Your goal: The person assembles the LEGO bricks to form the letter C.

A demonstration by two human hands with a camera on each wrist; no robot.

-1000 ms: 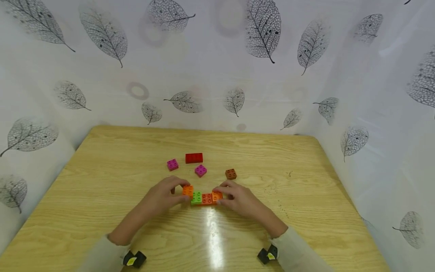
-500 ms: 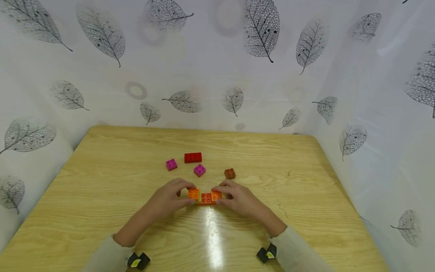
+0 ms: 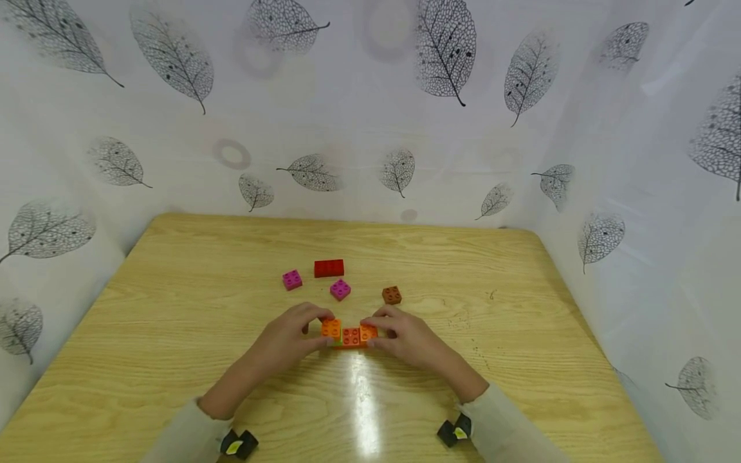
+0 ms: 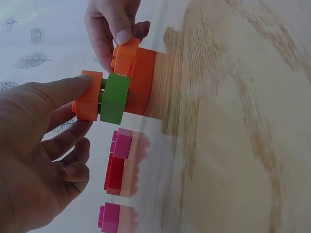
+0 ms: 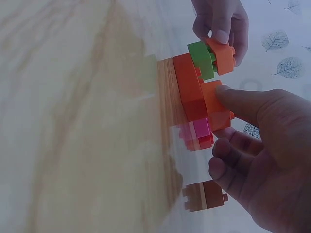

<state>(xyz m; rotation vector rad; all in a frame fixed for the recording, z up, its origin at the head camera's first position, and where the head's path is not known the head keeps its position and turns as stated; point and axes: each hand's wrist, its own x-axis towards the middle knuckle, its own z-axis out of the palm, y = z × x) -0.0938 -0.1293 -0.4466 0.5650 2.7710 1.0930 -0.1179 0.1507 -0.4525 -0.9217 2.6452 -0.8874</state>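
My left hand pinches an orange brick between thumb and fingers. In the left wrist view this brick is just above a green brick, whose studs show in a narrow gap. The green brick sits on the left end of a long red-orange brick lying on the table. Another orange brick is on that long brick's right end, pinched by my right hand. Between them, red-orange studs are exposed.
Behind my hands on the wooden table lie a dark red brick, a pink brick, a second pink brick and a brown brick. A leaf-patterned white sheet hangs around the back and sides.
My left hand has carried its orange brick rightward, from beside the green brick to over it. The right hand keeps its hold at the same place.
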